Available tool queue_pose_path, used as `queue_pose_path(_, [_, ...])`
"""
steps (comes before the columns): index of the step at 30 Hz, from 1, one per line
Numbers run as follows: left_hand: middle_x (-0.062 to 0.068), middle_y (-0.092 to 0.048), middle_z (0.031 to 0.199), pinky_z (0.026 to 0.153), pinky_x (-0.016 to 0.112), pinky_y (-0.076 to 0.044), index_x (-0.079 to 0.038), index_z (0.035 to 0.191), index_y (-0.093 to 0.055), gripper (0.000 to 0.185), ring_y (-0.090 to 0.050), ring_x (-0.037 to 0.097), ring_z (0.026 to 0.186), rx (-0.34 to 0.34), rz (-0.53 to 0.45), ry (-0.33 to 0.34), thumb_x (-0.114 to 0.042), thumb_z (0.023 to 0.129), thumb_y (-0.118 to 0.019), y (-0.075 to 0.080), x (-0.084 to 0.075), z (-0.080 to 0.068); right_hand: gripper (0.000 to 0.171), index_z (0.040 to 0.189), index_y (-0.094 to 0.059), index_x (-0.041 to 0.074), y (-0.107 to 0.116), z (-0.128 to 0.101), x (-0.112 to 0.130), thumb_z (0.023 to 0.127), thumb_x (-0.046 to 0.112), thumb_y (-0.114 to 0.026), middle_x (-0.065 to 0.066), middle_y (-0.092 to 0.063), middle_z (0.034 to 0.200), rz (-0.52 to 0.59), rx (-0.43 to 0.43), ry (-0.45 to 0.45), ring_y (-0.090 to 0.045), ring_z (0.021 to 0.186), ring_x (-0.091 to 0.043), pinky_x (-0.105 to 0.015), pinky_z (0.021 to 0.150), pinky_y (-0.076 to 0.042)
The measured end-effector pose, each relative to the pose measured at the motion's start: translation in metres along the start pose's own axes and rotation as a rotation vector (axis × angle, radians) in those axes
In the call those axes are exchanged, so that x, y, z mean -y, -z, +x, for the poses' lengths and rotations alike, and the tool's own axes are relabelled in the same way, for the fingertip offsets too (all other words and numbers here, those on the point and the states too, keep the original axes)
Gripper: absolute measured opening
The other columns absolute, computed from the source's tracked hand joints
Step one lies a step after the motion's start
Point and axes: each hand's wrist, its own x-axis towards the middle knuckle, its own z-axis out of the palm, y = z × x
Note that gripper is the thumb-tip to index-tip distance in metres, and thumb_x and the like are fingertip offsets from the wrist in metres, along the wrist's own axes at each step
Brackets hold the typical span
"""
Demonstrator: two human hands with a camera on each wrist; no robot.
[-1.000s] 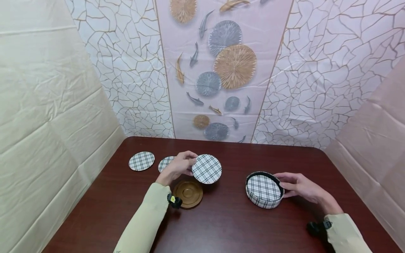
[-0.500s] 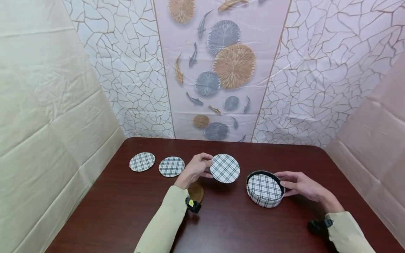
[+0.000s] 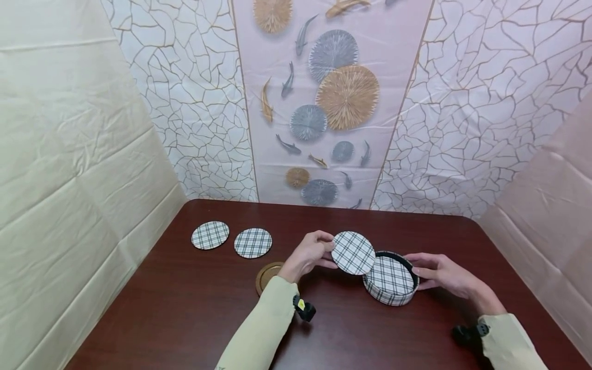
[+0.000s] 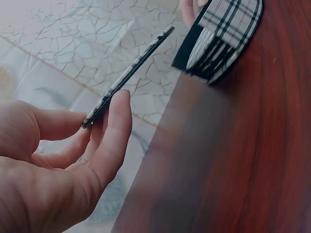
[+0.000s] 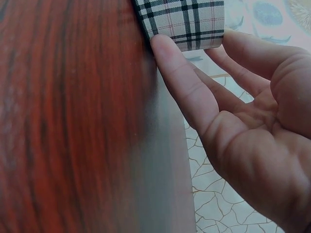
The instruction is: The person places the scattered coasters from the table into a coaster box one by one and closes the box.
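Observation:
Between the thumb and fingers of my left hand (image 3: 309,253) a round plaid coaster (image 3: 353,253) is pinched by its left edge. In the head view it overlaps the left rim of a round plaid coaster holder (image 3: 388,297). The left wrist view shows this coaster (image 4: 129,75) almost edge-on, tilted and apart from the holder (image 4: 233,17). Inside the holder lie plaid coasters, the top one (image 3: 392,275) face up. My right hand (image 3: 439,273) grips the holder's right side, thumb at the rim. In the right wrist view, fingertips touch its plaid wall (image 5: 187,22).
Two more plaid coasters lie flat at the back left, one farther left (image 3: 210,235) and one nearer the middle (image 3: 253,243). A round brown wooden disc (image 3: 263,277) is partly covered by my left sleeve. Fabric walls stand behind and beside the dark red table (image 3: 152,308).
My left hand has carried the coaster rightward from near the wooden disc to the holder's left rim. The right hand and holder have stayed in place.

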Motion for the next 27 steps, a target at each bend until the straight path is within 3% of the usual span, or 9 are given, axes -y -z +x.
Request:
queue_pose_path(13, [0.013,-0.067,0.096,0.069,0.044,-0.061,-0.004,0.116,-0.055,0.02,-0.07,0.022,0.072,0.027,-0.099,0.023,-0.005,0.096,-0.059,-0.033,0.006,0.006,0.057,0.146,-0.036,-0.006,-0.001,0.001,-0.001,0.099,0.017,-0.059,-0.024,-0.049,0.14,-0.002,0.005,0.008,-0.065,0.107,-0.016,-0.045,0.085,-0.058])
queue_pose_path(27, [0.013,-0.067,0.093,0.064,0.043,-0.061,-0.005,0.108,-0.059,0.017,-0.068,0.023,0.068,0.003,-0.13,0.012,-0.005,0.092,-0.066,-0.066,0.02,0.009,0.056,0.145,-0.036,-0.008,0.0,-0.001,0.0,0.1,0.016,-0.057,-0.024,-0.049,0.14,-0.011,0.017,0.035,-0.065,0.106,-0.014,-0.044,0.084,-0.058])
